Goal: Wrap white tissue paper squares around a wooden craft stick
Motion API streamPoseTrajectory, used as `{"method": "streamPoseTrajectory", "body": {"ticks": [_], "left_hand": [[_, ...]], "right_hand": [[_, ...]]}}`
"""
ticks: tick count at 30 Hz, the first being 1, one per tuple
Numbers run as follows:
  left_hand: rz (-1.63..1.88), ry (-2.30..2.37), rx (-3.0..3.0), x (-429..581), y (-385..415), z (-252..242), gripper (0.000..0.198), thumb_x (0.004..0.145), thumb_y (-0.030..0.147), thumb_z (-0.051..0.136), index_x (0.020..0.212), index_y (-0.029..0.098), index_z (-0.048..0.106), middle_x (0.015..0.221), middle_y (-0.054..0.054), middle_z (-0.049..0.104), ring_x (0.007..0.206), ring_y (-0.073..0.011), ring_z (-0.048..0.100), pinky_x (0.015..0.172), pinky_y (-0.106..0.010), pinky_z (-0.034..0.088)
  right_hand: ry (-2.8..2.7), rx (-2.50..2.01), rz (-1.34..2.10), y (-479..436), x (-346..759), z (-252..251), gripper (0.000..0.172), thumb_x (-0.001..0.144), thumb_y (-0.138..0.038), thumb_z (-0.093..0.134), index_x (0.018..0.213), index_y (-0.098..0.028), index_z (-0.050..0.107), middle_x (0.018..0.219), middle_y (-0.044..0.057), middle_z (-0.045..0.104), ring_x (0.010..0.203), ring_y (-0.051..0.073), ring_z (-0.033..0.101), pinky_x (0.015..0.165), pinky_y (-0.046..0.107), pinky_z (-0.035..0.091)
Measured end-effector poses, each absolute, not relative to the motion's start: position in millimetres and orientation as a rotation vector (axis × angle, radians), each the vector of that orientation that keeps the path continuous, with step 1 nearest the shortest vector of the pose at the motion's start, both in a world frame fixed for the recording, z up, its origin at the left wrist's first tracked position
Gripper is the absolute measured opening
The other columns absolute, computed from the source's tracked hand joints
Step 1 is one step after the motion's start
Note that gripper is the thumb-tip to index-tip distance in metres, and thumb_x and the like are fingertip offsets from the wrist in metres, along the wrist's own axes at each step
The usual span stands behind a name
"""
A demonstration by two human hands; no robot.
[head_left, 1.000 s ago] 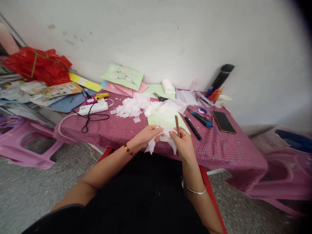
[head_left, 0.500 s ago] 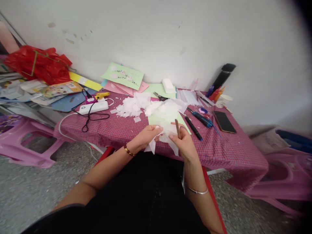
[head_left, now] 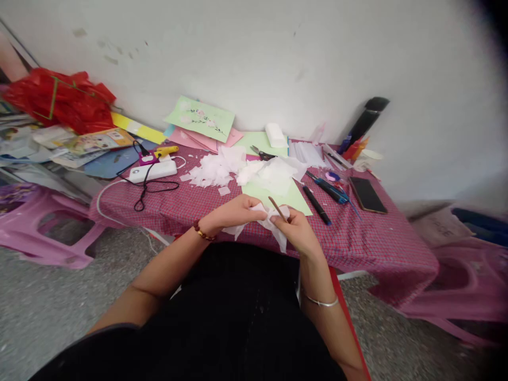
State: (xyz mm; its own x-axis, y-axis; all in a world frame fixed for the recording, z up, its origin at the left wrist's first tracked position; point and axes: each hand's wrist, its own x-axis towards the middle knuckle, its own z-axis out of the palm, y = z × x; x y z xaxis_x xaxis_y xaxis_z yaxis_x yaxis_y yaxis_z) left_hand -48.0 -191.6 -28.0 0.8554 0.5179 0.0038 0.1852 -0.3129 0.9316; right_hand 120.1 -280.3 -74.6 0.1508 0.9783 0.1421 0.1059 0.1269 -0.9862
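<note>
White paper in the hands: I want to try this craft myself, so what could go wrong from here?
The thin white paper is held between the left hand and right hand, so a hard pull might tear it.
The brown stick, also in the right hand, stands close against the paper and could poke through.
The loose paper scraps on the table might scatter if bumped.

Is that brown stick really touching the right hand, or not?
Touching. The head view shows the brown stick held in the right hand, its lower end against the hand and its upper end poking out.
</note>
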Motion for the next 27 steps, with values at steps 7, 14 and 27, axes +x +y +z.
{"method": "streamPoseTrajectory", "body": {"ticks": [7,14,27], "left_hand": [[0.512,0.558,1.405,-37.8,-193.7,-44.4,0.015,0.067,0.019,0.063,0.057,0.014,0.053,0.048,0.006,0.045,0.047,-0.0057,0.039,0.050,-0.020,0.030],[0.612,0.445,1.071,-50.0,-184.6,-43.1,0.020,0.073,0.034,0.062,0.076,0.014,0.061,0.050,0.006,0.044,0.046,-0.0061,0.039,0.053,-0.021,0.037],[0.139,0.465,1.840,-60.0,-131.5,-33.7,0.020,0.082,0.029,0.059,0.072,0.013,0.065,0.067,0.000,0.058,0.062,-0.0095,0.050,0.058,-0.020,0.037]], "right_hand": [[-0.954,-1.190,1.107,-279.3,115.7,-76.6,0.018,0.065,-0.031,0.073,0.072,-0.017,0.064,0.063,-0.003,0.061,0.054,0.010,0.050,0.054,0.023,0.039],[-0.725,-1.128,1.173,-280.5,120.1,-79.7,0.027,0.054,-0.031,0.081,0.070,-0.018,0.063,0.057,-0.004,0.060,0.051,0.011,0.052,0.054,0.025,0.042],[-0.808,-1.316,1.313,-264.9,159.3,-90.7,0.023,0.070,-0.032,0.077,0.086,-0.019,0.066,0.075,0.001,0.062,0.066,0.014,0.055,0.061,0.025,0.044]]}}
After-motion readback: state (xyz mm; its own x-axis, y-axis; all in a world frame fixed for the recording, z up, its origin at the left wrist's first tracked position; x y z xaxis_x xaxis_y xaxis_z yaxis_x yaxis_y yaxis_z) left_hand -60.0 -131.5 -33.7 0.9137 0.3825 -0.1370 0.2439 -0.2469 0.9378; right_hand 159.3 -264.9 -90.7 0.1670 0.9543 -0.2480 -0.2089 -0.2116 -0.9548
